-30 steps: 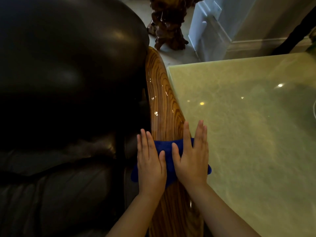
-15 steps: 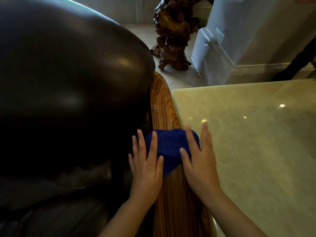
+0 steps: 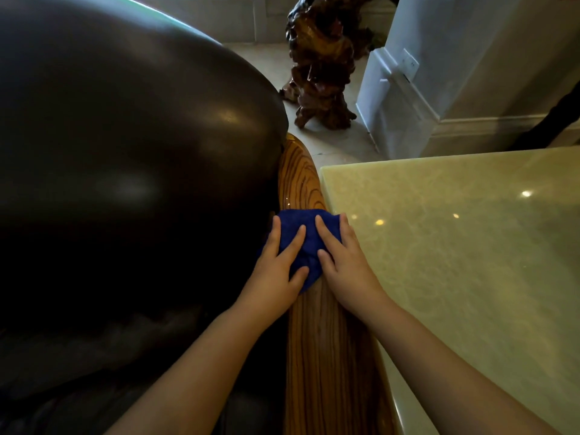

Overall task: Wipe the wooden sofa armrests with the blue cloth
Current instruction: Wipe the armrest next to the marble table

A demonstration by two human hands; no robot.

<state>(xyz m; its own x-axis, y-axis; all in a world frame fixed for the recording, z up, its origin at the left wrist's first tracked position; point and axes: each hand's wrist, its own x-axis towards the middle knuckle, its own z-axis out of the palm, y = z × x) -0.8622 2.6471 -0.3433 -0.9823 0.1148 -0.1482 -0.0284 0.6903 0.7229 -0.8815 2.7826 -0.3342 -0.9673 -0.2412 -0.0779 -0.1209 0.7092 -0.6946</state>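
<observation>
Compared with one second ago, both hands and the blue cloth (image 3: 303, 243) are now farther along the wooden armrest (image 3: 326, 356), closer to its rounded far end. The cloth is also more bunched up than before, when it lay as a wider band across the wood. This suggests that the near part of the armrest is already wiped and that only the short far part remains on this side.

The left hand (image 3: 276, 265) lies flat on the left part of the cloth with fingers spread wide, and the right hand (image 3: 342, 262) presses flat on the right part, also with open fingers. Neither hand closes around the cloth; they push it with the palms.

The armrest is long and narrow. Its long axis runs away from the person, from the bottom of the view toward the floor beyond, between the dark leather sofa cushion (image 3: 125, 152) on the left and the pale green stone table (image 3: 470, 246) on the right. The cloth sits across this axis, covering the width of the wood
</observation>
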